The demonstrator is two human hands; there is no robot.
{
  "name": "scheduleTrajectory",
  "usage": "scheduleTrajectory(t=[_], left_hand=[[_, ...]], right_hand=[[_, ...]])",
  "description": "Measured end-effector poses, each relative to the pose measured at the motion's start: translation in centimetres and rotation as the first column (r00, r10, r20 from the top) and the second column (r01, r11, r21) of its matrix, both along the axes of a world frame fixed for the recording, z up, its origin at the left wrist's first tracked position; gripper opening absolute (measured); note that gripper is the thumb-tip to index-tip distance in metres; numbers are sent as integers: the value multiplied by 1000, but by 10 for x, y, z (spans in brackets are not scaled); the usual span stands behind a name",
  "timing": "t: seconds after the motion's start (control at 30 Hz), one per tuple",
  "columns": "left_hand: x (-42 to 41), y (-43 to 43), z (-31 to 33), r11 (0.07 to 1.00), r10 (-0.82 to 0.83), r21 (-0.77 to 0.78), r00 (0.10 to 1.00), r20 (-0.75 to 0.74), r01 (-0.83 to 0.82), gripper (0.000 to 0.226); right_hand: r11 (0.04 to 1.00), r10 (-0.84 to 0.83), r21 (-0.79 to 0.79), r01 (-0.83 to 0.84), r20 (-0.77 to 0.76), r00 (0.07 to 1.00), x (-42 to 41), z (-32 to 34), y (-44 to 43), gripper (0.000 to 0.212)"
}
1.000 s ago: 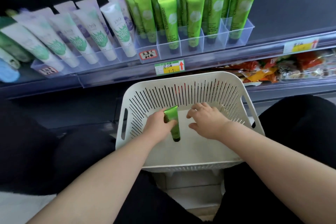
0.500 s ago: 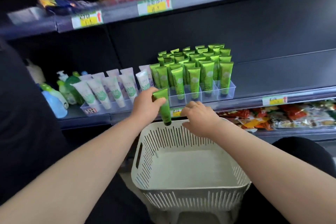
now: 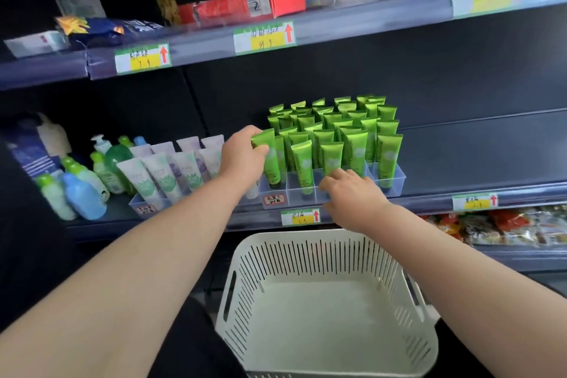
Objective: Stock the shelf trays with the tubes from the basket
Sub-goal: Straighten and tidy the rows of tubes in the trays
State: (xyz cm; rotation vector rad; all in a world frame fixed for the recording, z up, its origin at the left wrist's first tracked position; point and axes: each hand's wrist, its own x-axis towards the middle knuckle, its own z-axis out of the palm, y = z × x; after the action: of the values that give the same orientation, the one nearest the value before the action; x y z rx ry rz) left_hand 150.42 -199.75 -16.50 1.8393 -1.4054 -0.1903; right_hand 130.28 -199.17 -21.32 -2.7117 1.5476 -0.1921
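My left hand [image 3: 242, 153] grips a green tube [image 3: 271, 163] by its upper end, cap down, with the cap inside the front-left slot of the clear shelf tray [image 3: 395, 181]. Several rows of matching green tubes [image 3: 352, 138] stand upright in that tray. My right hand [image 3: 352, 196] rests on the tray's front edge, fingers spread over it, holding no tube. The white slotted basket [image 3: 322, 255] sits below the shelf between my arms, and its floor shows no tubes.
A second clear tray of white and lilac tubes [image 3: 171, 172] stands left of the green ones. Further left are green and blue bottles [image 3: 82, 190]. Price labels [image 3: 300, 216] line the shelf edge. Boxes and jars [image 3: 260, 0] fill the shelf above; snack packets [image 3: 506, 224] lie lower right.
My left hand lifted the green tube out of the basket and up to the tray's front-left slot. My right hand rose from the basket to the tray's front edge. The view tilted upward.
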Motion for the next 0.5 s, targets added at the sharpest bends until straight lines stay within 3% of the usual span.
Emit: scheduleTrajectory(t=[0.27, 0.5], left_hand=[[6, -51, -20, 994, 1, 110, 996, 89, -11, 38], [13, -62, -31, 984, -43, 177, 986, 161, 14, 32]], right_hand=[[997, -66, -49, 67, 8, 998, -9, -14, -40, 37], [996, -83, -42, 83, 5, 997, -14, -31, -56, 41]])
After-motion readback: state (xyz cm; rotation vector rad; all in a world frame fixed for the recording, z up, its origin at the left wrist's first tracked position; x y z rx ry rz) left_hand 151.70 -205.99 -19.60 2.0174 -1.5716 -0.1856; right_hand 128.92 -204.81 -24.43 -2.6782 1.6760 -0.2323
